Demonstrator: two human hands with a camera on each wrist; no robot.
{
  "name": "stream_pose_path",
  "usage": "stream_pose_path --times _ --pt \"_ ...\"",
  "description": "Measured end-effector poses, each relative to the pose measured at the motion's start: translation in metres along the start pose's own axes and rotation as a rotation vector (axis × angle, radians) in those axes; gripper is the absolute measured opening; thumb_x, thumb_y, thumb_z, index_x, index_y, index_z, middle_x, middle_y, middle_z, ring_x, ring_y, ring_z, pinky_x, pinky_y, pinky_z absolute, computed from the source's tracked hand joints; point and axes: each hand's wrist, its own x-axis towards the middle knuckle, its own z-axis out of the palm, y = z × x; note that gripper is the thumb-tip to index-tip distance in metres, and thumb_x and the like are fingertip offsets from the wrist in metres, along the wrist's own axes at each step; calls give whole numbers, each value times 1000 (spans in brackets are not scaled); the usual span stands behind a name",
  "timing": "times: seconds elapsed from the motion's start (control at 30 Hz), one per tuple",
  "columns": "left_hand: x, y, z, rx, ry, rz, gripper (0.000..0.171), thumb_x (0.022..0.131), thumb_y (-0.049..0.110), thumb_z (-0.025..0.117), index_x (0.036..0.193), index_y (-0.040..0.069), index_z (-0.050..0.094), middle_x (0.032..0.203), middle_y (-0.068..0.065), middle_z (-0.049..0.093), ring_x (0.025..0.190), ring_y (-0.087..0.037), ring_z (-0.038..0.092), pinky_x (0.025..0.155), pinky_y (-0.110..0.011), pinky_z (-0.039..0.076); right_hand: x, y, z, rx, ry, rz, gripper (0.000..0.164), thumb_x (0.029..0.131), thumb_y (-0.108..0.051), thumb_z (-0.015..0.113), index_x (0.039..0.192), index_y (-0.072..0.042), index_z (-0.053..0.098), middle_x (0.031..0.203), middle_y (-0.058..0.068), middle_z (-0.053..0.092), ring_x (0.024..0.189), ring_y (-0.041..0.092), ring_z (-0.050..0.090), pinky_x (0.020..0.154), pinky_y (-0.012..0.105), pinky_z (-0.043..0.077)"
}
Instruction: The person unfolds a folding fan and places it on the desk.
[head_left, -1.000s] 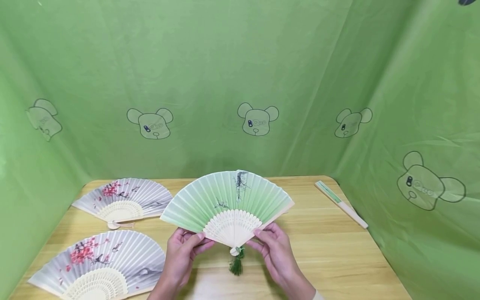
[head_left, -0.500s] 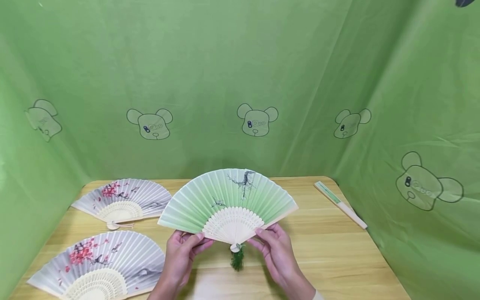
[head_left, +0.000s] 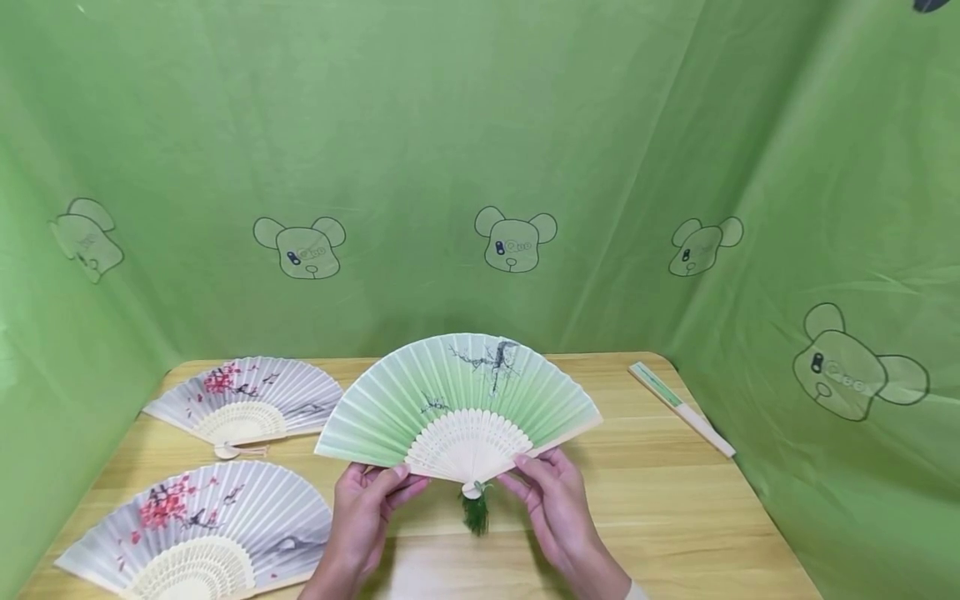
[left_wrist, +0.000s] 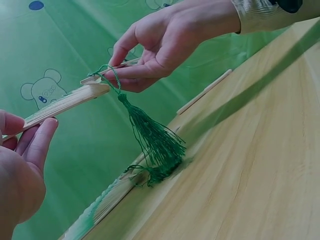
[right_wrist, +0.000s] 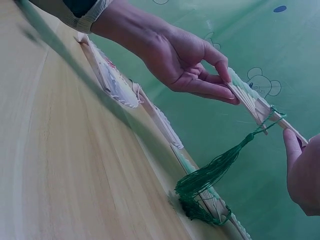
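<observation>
A green folding fan [head_left: 390,408] with a dark branch print is spread wide above the table. My left hand [head_left: 362,512] pinches its left outer rib between thumb and fingers. On the opposite side, my right hand [head_left: 555,508] pinches the right outer rib. From the pivot hangs a green tassel [left_wrist: 150,135]. Beneath the held fan, both wrist views show another greenish fan [left_wrist: 107,202] lying on the table; in the head view the held fan hides it. Two grey fans with red blossoms lie spread at the left, one farther back [head_left: 307,387] and one nearer [head_left: 277,508].
A folded fan [head_left: 682,408] lies slantwise near the right edge of the wooden table [head_left: 675,517]. Green cloth walls [head_left: 405,167] printed with bear heads stand behind the table and along both sides.
The held green fan has spread a little wider, its right edge shifting right. Its pivot and tassel have risen slightly, and more of the branch print shows. Both hands stay almost in place.
</observation>
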Motion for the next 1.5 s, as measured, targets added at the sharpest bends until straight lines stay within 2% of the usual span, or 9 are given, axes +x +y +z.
stream_pose_path --times 0.37,0.6,1.0,1.23,1.5 --pt "-1 -4 1 -54 19 -6 27 93 -11 57 119 0 56 98 -8 80 88 -23 80 90 -39 68 1 1 0 31 27 1 44 100 4 53 141 7 39 124 9 67 108 19 73 98 29 65" --pt "-1 -2 3 -89 41 -42 28 95 -9 57 122 -2 53 106 -9 77 92 -23 79 94 -38 66 0 0 1 29 50 -2 44 100 4 54 142 8 38 124 9 66 109 19 72 101 29 64" --pt "-2 -2 5 -119 71 -80 30 96 -8 56 125 -1 49 109 -8 74 94 -20 78 99 -38 65 1 2 0 37 62 -17 47 101 3 53 144 9 37 128 9 65 111 21 72 104 30 62" --pt "0 -1 4 -129 97 -45 36 97 -7 57 131 2 48 111 -7 73 94 -18 76 99 -38 65 2 2 -1 41 65 -17 46 101 4 52 144 7 37 127 9 65 109 20 73 102 30 63" --pt "3 2 0 -141 121 -12 29 100 -5 57 127 5 51 104 -4 73 90 -16 77 97 -37 66 6 -2 -5 65 88 -32 47 103 1 49 149 3 38 134 8 64 119 22 70 108 33 60"
